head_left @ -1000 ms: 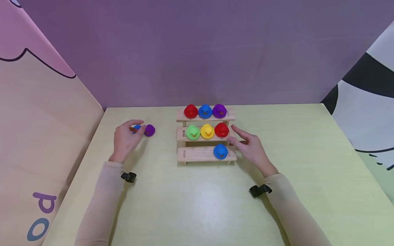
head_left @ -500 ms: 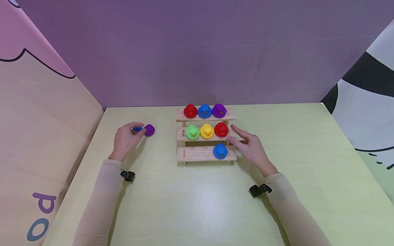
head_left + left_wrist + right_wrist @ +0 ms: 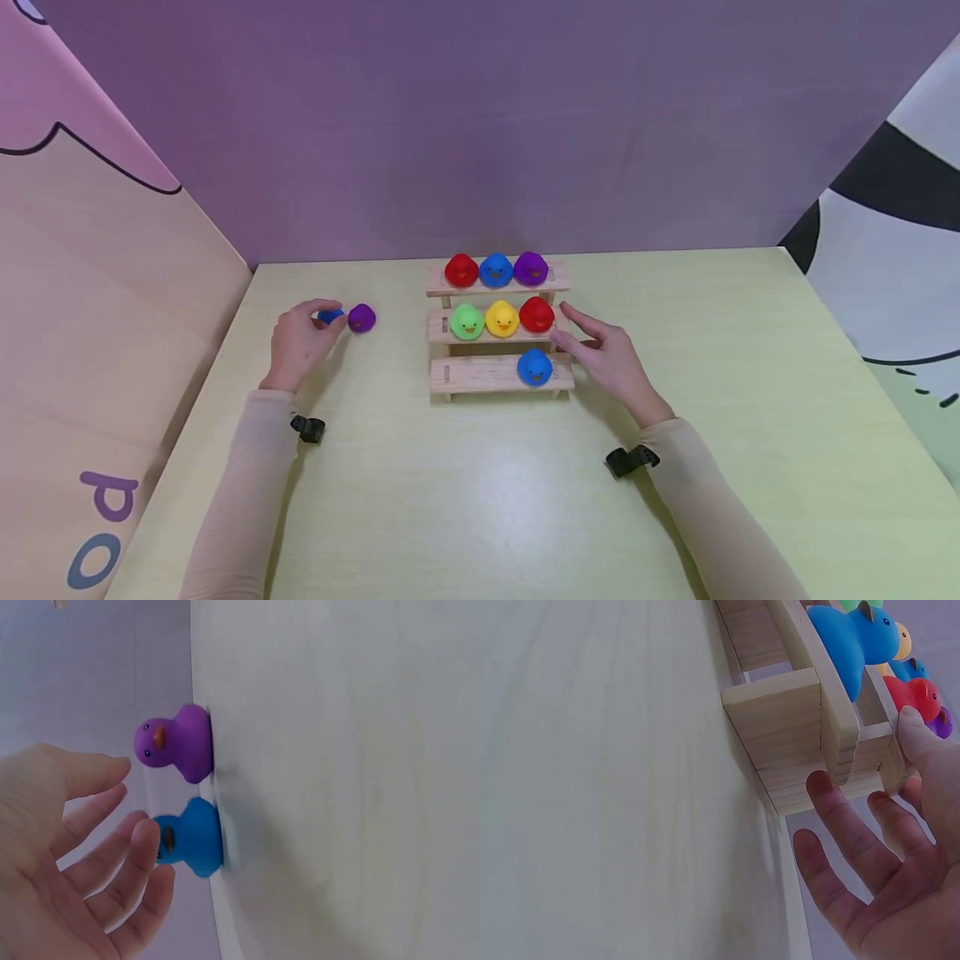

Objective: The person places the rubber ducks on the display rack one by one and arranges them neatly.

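Observation:
On the table at the left, a blue rubber duck (image 3: 199, 836) stands beside a purple rubber duck (image 3: 362, 318). My left hand (image 3: 302, 340) hovers at the blue one; its relaxed fingers overlap the duck's head in the left wrist view, with the thumb apart from it. Mid-table is a three-step wooden stand (image 3: 480, 377). Red, blue and purple ducks line its top step; green, yellow and red ones (image 3: 537, 315) fill the middle. One blue duck (image 3: 535, 367) sits at the right of the bottom step. My right hand (image 3: 609, 358) pinches the middle step's right end between thumb and forefinger.
A purple wall (image 3: 517, 125) rises behind the table (image 3: 480, 500), with printed panels to the left and right. Small black cameras (image 3: 308, 429) are strapped to both wrists.
My left hand has dipped slightly beside the blue duck, its fingers shifting around the duck's head. The right hand stays at the stand, and the ducks keep their places.

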### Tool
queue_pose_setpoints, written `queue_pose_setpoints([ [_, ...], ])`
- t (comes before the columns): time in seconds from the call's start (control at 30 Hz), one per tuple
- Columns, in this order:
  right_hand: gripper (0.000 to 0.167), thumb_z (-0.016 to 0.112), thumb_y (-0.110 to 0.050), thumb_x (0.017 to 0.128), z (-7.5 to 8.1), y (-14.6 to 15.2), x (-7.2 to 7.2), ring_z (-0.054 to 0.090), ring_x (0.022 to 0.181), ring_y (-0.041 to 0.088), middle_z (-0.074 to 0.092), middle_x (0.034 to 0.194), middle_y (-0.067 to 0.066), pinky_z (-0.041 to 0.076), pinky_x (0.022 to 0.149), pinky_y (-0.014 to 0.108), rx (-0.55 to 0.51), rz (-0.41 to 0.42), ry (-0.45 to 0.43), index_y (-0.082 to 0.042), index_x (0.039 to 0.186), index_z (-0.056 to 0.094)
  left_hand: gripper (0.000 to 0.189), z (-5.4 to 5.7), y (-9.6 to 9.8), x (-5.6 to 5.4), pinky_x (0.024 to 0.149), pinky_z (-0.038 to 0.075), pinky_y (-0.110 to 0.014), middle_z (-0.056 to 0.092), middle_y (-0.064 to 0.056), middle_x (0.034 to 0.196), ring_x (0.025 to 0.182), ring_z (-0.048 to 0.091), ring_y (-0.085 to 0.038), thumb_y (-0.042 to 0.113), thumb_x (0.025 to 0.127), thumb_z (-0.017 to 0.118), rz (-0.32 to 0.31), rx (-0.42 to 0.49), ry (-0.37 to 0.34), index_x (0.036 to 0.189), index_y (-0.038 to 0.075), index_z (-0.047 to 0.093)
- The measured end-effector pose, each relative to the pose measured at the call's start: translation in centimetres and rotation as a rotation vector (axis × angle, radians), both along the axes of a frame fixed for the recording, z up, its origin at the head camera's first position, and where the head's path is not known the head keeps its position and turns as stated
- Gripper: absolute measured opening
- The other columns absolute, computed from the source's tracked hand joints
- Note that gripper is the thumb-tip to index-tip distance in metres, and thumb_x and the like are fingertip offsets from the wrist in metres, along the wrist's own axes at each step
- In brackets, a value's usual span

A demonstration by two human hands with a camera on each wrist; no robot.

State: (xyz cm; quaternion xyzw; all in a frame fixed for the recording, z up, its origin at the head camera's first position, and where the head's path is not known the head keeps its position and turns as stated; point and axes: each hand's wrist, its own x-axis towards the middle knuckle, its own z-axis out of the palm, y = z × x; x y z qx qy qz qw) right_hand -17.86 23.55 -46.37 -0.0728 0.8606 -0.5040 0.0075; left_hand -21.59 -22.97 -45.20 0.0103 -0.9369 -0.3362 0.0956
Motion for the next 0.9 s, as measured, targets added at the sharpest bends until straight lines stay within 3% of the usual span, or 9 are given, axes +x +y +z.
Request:
queue_pose_setpoints([
  [0.2, 0.065, 0.071, -0.043, 0.103, -0.2, -0.1, -0.1, 0.076, 0.113, 0.04, 0.05, 0.164, 0.014, 0.06, 0.065, 0.027, -0.005, -0.003, -0.009, -0.019, 0.16, 0.05, 0.033, 0.0, -0.7, -0.2, 0.061, 0.047, -0.033, 0.076, -0.02, 0.116, 0.084, 0.072, -0.033, 0.026, 0.102, 0.069, 0.019, 0.0, -0.004, 0.13, 0.008, 0.075],
  [0.4, 0.064, 0.07, -0.043, 0.103, -0.2, -0.1, 0.0, 0.076, 0.112, 0.04, 0.05, 0.164, 0.014, 0.06, 0.066, 0.029, -0.004, -0.003, -0.007, -0.02, 0.16, 0.05, 0.035, -0.4, -1.6, -0.3, 0.062, 0.044, -0.032, 0.077, -0.022, 0.111, 0.084, 0.07, -0.033, 0.026, 0.102, 0.066, 0.026, -0.055, -0.061, 0.132, 0.009, 0.074],
  [0.67, 0.065, 0.07, -0.044, 0.104, 0.0, -0.1, 0.0, 0.076, 0.112, 0.04, 0.05, 0.164, 0.015, 0.061, 0.066, 0.029, 0.004, 0.001, -0.002, -0.019, 0.16, 0.05, 0.036, -0.2, -2.1, -0.3, 0.068, 0.045, -0.032, 0.073, -0.027, 0.124, 0.091, 0.067, -0.035, 0.019, 0.105, 0.063, -0.026, -0.035, -0.111, 0.139, 0.006, 0.069],
  [0.9, 0.065, 0.07, -0.043, 0.104, -0.1, 0.0, -0.2, 0.076, 0.113, 0.04, 0.05, 0.164, 0.013, 0.061, 0.068, 0.028, 0.004, 0.0, 0.0, -0.018, 0.16, 0.05, 0.036, -0.3, -2.4, -0.1, 0.072, 0.049, -0.035, 0.075, -0.027, 0.121, 0.099, 0.07, -0.04, 0.016, 0.105, 0.064, -0.027, -0.054, -0.084, 0.138, 0.004, 0.069],
])
